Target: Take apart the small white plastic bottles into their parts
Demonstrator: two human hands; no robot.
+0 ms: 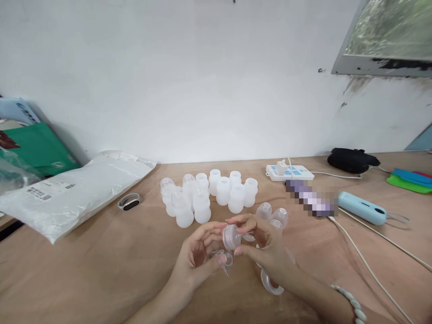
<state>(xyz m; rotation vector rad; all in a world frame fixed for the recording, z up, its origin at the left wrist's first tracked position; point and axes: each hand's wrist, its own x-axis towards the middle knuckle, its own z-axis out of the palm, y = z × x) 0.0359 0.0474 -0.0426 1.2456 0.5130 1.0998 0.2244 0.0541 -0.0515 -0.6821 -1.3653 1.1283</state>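
In front of me, my right hand [259, 238] pinches a clear threaded bottle collar [231, 237] between thumb and fingers. A thin clear piece sticks out of its right side, partly hidden by the fingers. My left hand [200, 254] is curled around the collar's left side, its index fingertip touching the upper edge. By the left thumb are small clear bottle parts [228, 258]; whether the thumb touches them I cannot tell. Beyond the hands stand several milky-white baby bottles [236, 198], some under clear dome caps [188, 181]. More clear caps [264, 210] and a clear ring [271, 284] lie around my right hand.
A white plastic parcel [81, 189] and a grey wristband [129, 203] lie to the left. At the right are a power strip [297, 173], a blurred phone-like object [310, 198], a light-blue device [362, 208], white cables and a black pouch [353, 159]. A wall closes off the back.
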